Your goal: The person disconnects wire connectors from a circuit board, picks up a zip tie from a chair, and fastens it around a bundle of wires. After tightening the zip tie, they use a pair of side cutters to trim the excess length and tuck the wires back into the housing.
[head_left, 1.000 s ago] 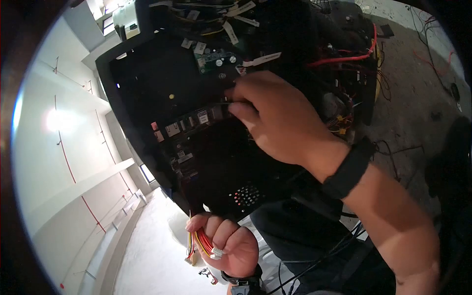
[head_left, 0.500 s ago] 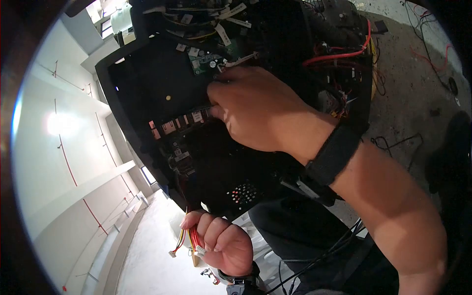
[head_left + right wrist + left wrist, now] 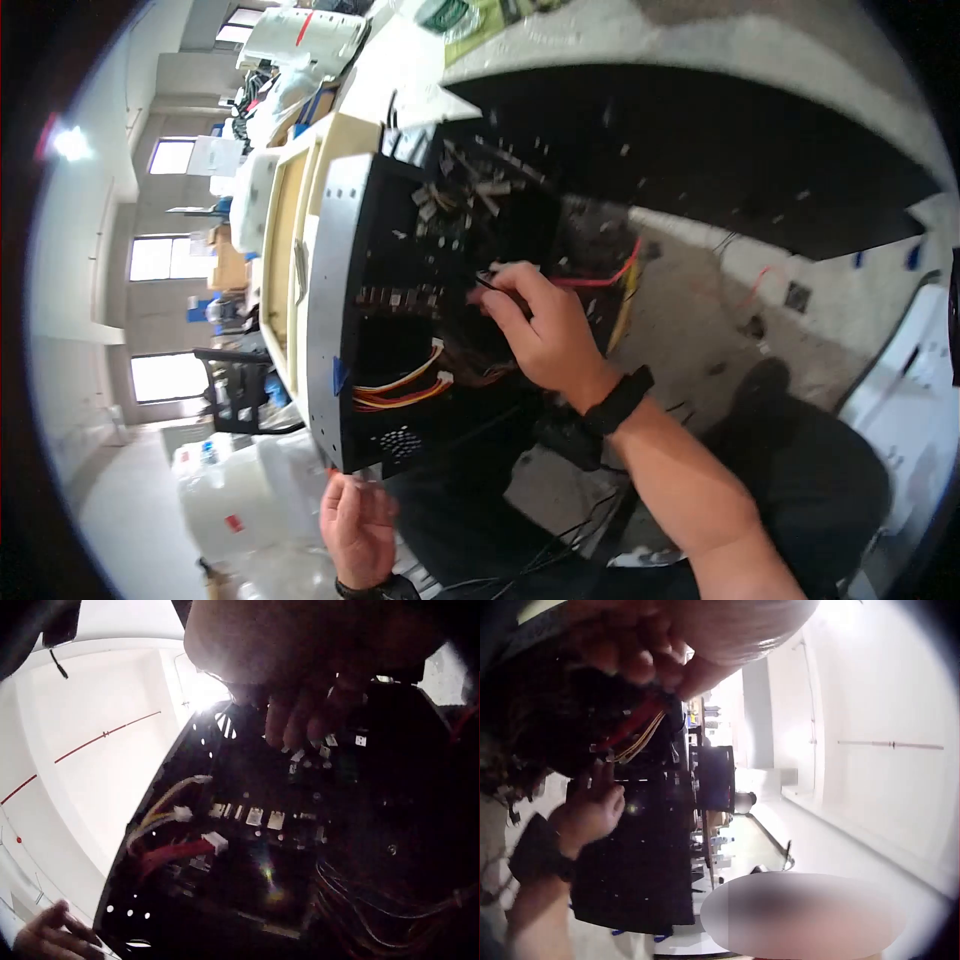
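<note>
In the head view, my right hand is inside the black metal case, thumb and forefinger pinching a thin dark piece near a row of metal ports. Red, yellow and white wires with white connectors lie within the case, below the ports. At the case's lower left corner is my left hand, fingers loosely bent; a red bit shows by its fingertips. The right wrist view shows the left hand at the edge and the wires; my right fingers are dark there.
A large black panel stands behind the case. Red cable runs at its right side. Left of the case are a cream-coloured frame and a dark chair. Black cables hang below, near my legs.
The view has swung back and shows more room. My left hand has let go of the bundled wires, which now lie inside the case. My right hand remains near the ports.
</note>
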The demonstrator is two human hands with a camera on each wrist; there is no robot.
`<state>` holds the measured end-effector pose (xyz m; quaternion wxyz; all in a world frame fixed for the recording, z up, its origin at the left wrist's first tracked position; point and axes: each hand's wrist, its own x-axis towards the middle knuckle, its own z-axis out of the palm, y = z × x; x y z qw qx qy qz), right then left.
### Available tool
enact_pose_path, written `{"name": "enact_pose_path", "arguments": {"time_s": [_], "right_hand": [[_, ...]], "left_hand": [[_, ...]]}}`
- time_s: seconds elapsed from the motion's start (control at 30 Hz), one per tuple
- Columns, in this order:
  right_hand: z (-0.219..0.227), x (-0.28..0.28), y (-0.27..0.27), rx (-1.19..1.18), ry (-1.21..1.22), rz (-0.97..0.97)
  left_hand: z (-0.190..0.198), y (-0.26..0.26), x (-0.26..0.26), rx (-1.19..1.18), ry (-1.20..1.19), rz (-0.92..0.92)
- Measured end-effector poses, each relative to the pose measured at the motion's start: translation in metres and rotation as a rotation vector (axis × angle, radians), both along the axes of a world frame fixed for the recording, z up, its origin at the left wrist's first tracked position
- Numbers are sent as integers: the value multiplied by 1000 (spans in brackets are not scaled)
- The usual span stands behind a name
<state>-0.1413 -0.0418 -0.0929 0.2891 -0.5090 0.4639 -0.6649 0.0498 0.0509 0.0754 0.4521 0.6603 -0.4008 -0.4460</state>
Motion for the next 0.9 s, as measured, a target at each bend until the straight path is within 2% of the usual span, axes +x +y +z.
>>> {"name": "enact_pose_path", "arguments": {"time_s": [0.07,0.13,0.27,0.33,0.4,0.47,0.5,0.57,0.9], "right_hand": [[7,-8,12,-29,100,-27],[26,-22,19,-52,175,-44],[71,-43,36,-79,268,-39],[95,-67,36,-85,311,-36],[119,-94,37,-84,348,-38],[121,-117,33,-89,379,-47],[120,-125,32,-89,391,-53],[108,-138,30,-84,409,-56],[102,-173,17,-13,328,-10]], "left_hand": [[-3,4,33,-65,-12,-145],[-11,2,36,-274,-312,-82],[-18,-14,40,-395,-499,-203],[-24,-27,54,-357,-622,-379],[-36,-36,49,-443,-542,-348],[-44,-42,48,-537,-660,-320],[-44,-44,42,-544,-640,-317],[-44,-47,33,-633,-877,-226],[-51,-55,40,-702,-843,-199]]}}
